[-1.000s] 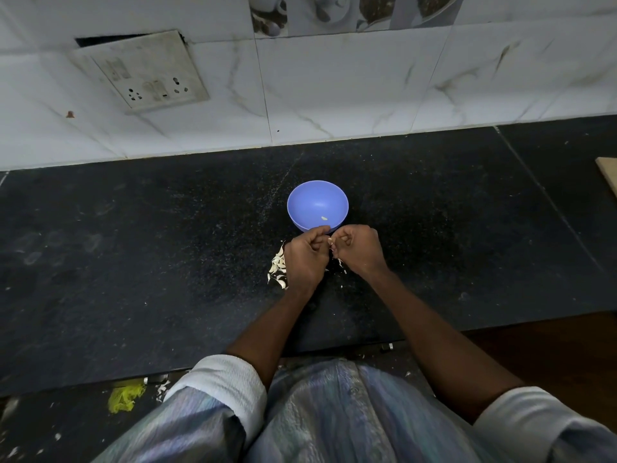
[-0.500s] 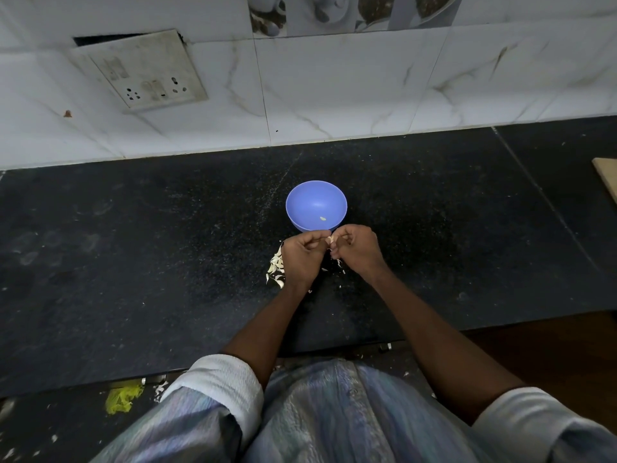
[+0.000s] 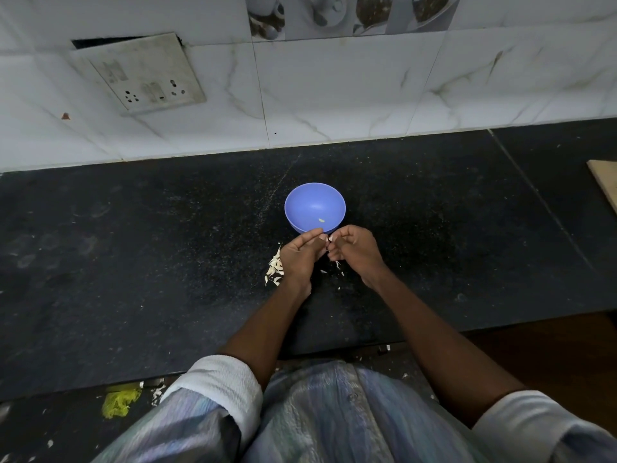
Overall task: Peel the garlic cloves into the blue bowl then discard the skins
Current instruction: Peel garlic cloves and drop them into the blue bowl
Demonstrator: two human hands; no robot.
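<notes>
A dark speckled stone worktop (image 3: 133,262) runs along the tiled wall. On it, near the middle, stands the blue bowl (image 3: 302,202). Just in front of the bowl, to its left, lies a small heap of pale garlic skins (image 3: 274,267), with a few loose flakes (image 3: 338,265) scattered beside it. At the far right edge rests what may be a wooden board (image 3: 606,182).

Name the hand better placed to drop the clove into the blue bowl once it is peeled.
Probably the left hand: its fingers lie at the blue bowl's near rim. The right hand sits slightly lower.
</notes>
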